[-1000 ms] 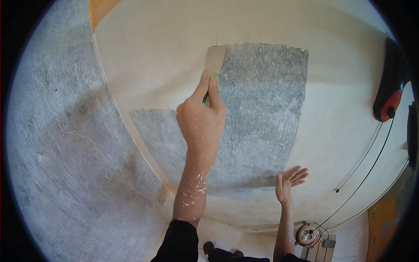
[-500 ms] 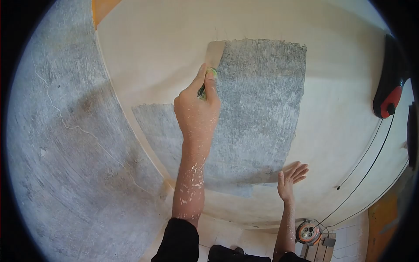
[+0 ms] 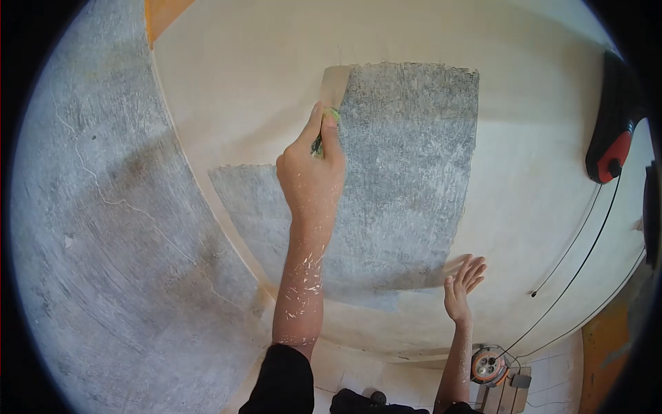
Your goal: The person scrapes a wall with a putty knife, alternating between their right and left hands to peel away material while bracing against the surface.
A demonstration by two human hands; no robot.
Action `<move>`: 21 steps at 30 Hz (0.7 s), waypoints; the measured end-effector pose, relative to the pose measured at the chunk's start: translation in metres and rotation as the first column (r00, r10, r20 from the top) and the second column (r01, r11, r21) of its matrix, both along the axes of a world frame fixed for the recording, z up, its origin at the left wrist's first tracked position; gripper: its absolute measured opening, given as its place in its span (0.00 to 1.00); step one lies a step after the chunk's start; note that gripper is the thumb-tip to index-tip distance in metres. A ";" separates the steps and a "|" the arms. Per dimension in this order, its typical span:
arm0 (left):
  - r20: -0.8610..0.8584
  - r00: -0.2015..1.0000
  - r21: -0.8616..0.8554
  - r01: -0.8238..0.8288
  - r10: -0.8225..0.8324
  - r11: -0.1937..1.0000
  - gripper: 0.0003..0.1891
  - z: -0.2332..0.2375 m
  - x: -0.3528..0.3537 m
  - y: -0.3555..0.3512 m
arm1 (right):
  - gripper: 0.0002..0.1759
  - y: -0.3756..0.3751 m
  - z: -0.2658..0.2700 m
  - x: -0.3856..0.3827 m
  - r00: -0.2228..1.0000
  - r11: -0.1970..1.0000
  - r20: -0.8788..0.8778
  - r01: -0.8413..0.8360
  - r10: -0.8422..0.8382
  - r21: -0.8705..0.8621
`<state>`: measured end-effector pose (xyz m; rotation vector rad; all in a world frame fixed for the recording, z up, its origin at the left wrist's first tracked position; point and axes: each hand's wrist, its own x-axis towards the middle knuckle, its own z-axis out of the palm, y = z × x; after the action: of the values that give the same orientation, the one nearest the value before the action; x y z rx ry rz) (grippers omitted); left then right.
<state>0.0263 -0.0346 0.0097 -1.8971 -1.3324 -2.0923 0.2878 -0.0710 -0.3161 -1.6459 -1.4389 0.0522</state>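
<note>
My left hand (image 3: 312, 162) is closed on a scraper (image 3: 336, 88), gripping its green and dark handle between thumb and fingers. The scraper's wide, light blade lies against the wall, along the left edge of a rough grey patch (image 3: 407, 159) near its top corner. Pale flecks cover my left forearm. Lower on the right, my right hand (image 3: 464, 290) is open with fingers spread and holds nothing. It is beside the patch's lower right corner; whether it touches the cream wall (image 3: 531, 186) cannot be made out.
A cracked grey wall (image 3: 124, 276) curves down the left side. At the right is a black and red device (image 3: 614, 138) with hanging cables. Below stand a round cable reel (image 3: 489, 366) and a small wooden stool (image 3: 498, 400). An orange surface (image 3: 607, 338) shows at the lower right.
My left hand and the scraper have shifted slightly left in view. My right hand has tilted a little, its fingers pointing more upward. The device at the right appears slightly farther left.
</note>
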 end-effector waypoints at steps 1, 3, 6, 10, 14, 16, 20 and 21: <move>-0.006 1.000 -0.028 0.006 -0.006 1.000 0.19 -0.005 -0.002 -0.002 | 0.43 -0.003 0.000 -0.002 1.000 1.000 -0.002 0.005 -0.005 -0.015; -0.006 1.000 -0.045 -0.001 0.001 0.999 0.19 -0.005 0.002 -0.002 | 0.42 -0.005 0.003 -0.001 1.000 0.999 0.004 0.017 -0.017 -0.036; -0.006 0.999 -0.056 -0.034 0.034 0.998 0.18 -0.003 0.013 -0.004 | 0.41 -0.006 0.003 0.000 1.000 0.999 0.007 0.012 -0.012 -0.032; -0.054 0.998 -0.034 -0.032 0.030 0.999 0.18 -0.009 0.012 -0.007 | 0.39 -0.012 0.010 -0.003 0.998 1.000 -0.060 0.005 -0.006 -0.021; -0.021 1.000 -0.044 -0.012 0.012 0.999 0.19 0.000 0.018 -0.008 | 0.38 -0.013 0.008 -0.009 0.996 1.000 -0.083 0.011 -0.012 -0.006; -0.006 0.999 -0.053 0.047 -0.047 0.997 0.19 -0.006 0.007 -0.008 | 0.37 -0.015 0.013 -0.012 0.994 1.000 -0.104 0.024 -0.025 -0.002; -0.013 0.999 -0.141 0.051 -0.053 0.989 0.19 -0.078 -0.015 -0.013 | 0.37 -0.021 0.021 -0.011 0.996 0.999 -0.074 0.053 -0.054 -0.010; 0.025 0.997 -0.164 0.076 -0.072 0.983 0.19 -0.100 -0.015 -0.010 | 0.37 -0.022 0.017 -0.011 0.996 0.998 -0.059 0.063 -0.063 -0.015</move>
<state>0.0115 -0.0448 -0.0905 -2.0241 -1.5063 -2.0981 0.2767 -0.0929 -0.2990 -1.6855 -1.3437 0.0743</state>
